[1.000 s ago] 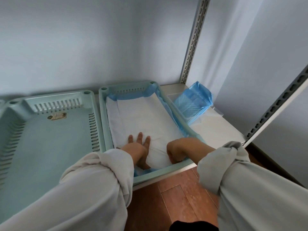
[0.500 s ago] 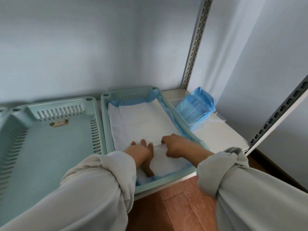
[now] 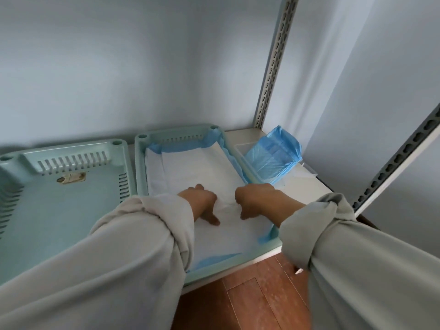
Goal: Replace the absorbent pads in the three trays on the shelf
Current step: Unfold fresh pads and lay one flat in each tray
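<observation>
Under both hands: white pad (image 3: pixel 190 172) lying in right tray (image 3: pixel 238 264), blue edging up walls. Left hand (image 3: pixel 200 203) and right hand (image 3: pixel 256 198) curled, pinching pad middle. Left of hands: neighbouring tray (image 3: pixel 71 148) bare, pad wanting. Third tray unseen. Beyond right hand: blue pad pack (image 3: pixel 273 156).

Bare left tray (image 3: pixel 71 210) lies open; pad bag (image 3: pixel 273 158) crowds right.

A: Clothing?
B: Long pale grey-beige sleeves on both arms, soft loose fabric (looks like sweatshirt knit), bunched in thick folds.
A: Cuffs?
B: Pushed up; the left hand (image 3: pixel 202 201) and the right hand (image 3: pixel 256 198) are bare, no gloves, rings or watch seen.
</observation>
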The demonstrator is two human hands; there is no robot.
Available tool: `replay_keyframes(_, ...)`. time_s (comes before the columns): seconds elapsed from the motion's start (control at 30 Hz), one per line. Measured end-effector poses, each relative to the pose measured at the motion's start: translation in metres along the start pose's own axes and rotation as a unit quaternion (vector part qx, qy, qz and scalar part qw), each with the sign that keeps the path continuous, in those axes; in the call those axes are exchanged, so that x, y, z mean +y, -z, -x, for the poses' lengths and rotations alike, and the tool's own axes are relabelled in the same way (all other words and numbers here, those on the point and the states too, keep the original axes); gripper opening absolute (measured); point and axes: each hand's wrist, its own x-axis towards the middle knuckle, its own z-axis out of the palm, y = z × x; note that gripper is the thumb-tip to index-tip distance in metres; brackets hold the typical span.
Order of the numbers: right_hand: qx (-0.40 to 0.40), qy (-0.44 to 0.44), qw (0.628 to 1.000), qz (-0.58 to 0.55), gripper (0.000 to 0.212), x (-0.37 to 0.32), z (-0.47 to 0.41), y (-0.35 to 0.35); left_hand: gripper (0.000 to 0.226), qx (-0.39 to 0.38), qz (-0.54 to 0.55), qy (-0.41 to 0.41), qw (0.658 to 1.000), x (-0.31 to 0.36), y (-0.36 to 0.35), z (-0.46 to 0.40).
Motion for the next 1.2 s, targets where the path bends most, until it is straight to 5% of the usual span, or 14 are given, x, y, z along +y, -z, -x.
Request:
replay_keyframes(0.17, 0.122, -0.091, 0.986, -0.061, 0.038, 0.015, -0.016, 0.016, 0.056, 0.084, 0.072, -0.037, 0.993, 0.014, 0.024, -0.025)
replay_keyframes(0.43, 0.171, -0.193, 0.958, -0.127, 0.041, 0.073, -0.047, 0.021, 0.060, 0.187, 0.208, -0.113, 0.953, 0.036, 0.049, -0.055)
replay_keyframes(0.63, 0.151, -0.223, 0.951, -0.148, 0.034, 0.092, -0.057, 0.012, 0.059, 0.139, 0.149, -0.137, 0.969, 0.050, 0.046, -0.068)
replay_keyframes(1.03, 0.284, -0.185, 0.930, -0.147, 0.046, 0.084, -0.055, 0.000, 0.065, 0.118, 0.143, -0.141, 0.972, 0.050, 0.043, -0.063)
replay_keyframes(1.2, 0.221, -0.205, 0.938, -0.168, 0.030, 0.087, -0.055, -0.005, 0.069, 0.110, 0.145, -0.140, 0.973, 0.048, 0.037, -0.062)
